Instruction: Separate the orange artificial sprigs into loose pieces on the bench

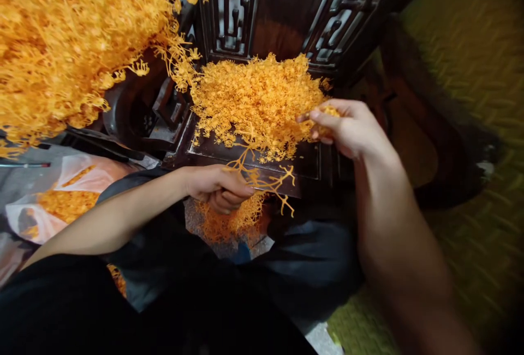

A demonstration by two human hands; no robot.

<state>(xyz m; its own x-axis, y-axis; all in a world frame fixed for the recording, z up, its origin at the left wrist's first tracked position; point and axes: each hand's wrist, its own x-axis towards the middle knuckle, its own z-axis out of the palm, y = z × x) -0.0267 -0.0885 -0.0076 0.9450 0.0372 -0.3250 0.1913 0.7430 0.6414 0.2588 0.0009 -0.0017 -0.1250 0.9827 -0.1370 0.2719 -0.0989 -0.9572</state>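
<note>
My left hand (223, 186) is closed round a thin, branching orange plastic stem (282, 185), whose bare forked tips stick out to the right and upward. Over the right edge of a heap of small orange plastic flower-like pieces (262, 98) is my right hand (341, 126), its thumb and fingers pinched together. Several small orange pieces (331, 110) show between those fingers; how many is hidden. The heap lies on the seat of a dark carved wooden chair (208, 150). Below my left hand, more orange stems (233, 224) lie low between my knees.
A large bundle of orange branched pieces (82, 44) fills the upper left, close to the camera. The chair's carved backrest (282, 11) rises behind the heap. Whitish plastic bags (35, 221) with orange pieces are at left. Greenish textured flooring (487, 224) spreads at right.
</note>
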